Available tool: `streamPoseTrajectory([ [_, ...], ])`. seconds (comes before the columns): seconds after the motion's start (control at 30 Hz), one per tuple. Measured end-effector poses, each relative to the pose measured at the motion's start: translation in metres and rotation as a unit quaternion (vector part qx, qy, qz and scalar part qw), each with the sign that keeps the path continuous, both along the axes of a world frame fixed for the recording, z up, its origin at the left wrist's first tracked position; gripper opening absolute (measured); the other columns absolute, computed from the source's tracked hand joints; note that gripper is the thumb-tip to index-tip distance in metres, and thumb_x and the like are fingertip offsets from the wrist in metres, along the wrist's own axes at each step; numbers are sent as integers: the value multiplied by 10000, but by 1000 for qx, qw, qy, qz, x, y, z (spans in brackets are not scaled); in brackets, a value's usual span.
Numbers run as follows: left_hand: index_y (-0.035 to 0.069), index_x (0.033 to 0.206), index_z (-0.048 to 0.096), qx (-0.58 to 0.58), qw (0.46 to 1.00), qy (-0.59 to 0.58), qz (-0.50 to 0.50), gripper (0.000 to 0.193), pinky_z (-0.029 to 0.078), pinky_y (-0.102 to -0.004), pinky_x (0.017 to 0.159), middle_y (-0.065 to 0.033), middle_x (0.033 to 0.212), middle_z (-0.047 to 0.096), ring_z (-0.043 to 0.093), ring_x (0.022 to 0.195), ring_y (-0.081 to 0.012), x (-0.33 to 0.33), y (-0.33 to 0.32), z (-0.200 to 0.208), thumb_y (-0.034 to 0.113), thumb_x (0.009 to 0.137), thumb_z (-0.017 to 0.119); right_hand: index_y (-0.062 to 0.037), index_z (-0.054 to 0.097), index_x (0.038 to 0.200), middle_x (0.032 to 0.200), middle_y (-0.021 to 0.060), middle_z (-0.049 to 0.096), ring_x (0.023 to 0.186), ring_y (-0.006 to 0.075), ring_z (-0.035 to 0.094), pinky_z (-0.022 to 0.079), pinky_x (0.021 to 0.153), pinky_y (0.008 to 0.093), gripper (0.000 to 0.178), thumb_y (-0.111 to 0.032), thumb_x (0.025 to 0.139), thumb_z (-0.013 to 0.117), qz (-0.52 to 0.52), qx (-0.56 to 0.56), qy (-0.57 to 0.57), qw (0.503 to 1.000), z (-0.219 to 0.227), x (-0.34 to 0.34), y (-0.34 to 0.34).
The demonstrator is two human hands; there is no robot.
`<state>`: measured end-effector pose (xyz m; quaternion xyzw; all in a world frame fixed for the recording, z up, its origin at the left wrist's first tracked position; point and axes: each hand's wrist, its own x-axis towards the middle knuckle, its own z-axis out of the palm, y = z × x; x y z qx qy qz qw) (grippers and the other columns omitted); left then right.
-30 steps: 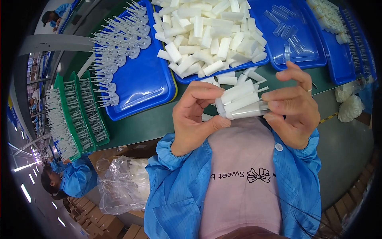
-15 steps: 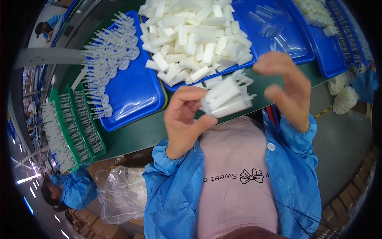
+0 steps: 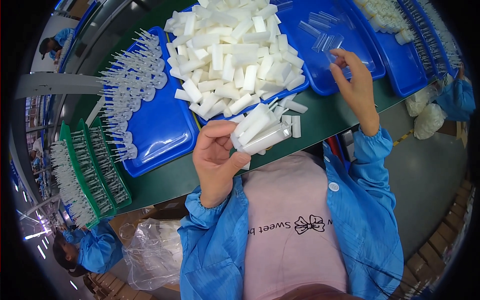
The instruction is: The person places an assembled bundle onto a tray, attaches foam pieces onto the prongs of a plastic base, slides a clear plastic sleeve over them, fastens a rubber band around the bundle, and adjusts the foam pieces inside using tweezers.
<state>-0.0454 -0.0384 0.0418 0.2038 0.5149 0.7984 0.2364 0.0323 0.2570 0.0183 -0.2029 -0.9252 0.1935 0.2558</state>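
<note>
My left hand [image 3: 216,157] is closed round the rounded end of a clear plastic holder [image 3: 239,142] above the table's front edge. White sponge blocks [image 3: 257,122] and a clear tube with white inside [image 3: 265,140] stick out of it, slanting to the right. My right hand [image 3: 352,82] reaches over the blue tray [image 3: 305,45] to the right, thumb and forefinger curled about the end of a clear plastic tube [image 3: 330,57]. More short clear tubes [image 3: 320,22] lie beside these fingertips. A few loose white pieces [image 3: 296,126] rest on the table behind my left hand's bundle.
A heap of white sponge blocks [image 3: 230,55] fills a middle blue tray. At left, clear stemmed parts [image 3: 145,70] cover part of another blue tray [image 3: 165,132], near green racks [image 3: 102,170] of thin parts. White parts [image 3: 385,17] lie far right. Co-workers [image 3: 90,247] sit at the left.
My right hand has moved from beside the bundle out over the tray of clear tubes, its fingers closing at a tube. My left hand still holds its bundle, slightly lower and further left in view.
</note>
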Motion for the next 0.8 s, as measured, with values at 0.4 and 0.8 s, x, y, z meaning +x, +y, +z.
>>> streamPoseTrajectory([
  [0.4,-23,1193,547,-109,983,147,30,570,444,-303,890,-108,1120,492,530,1015,-187,8,2,6,106,696,794,-48,654,985,981,86,649,726,226,613,477,613,294,257,-52,729,661,252,41,126,959,60,8,-69],
  [0.8,-5,1164,606,-190,938,289,-5,499,421,-300,827,-107,1070,480,494,928,-202,6,3,16,101,701,760,-75,695,960,1013,122,638,707,206,594,473,602,278,347,-73,615,671,262,112,153,946,67,10,-79],
])
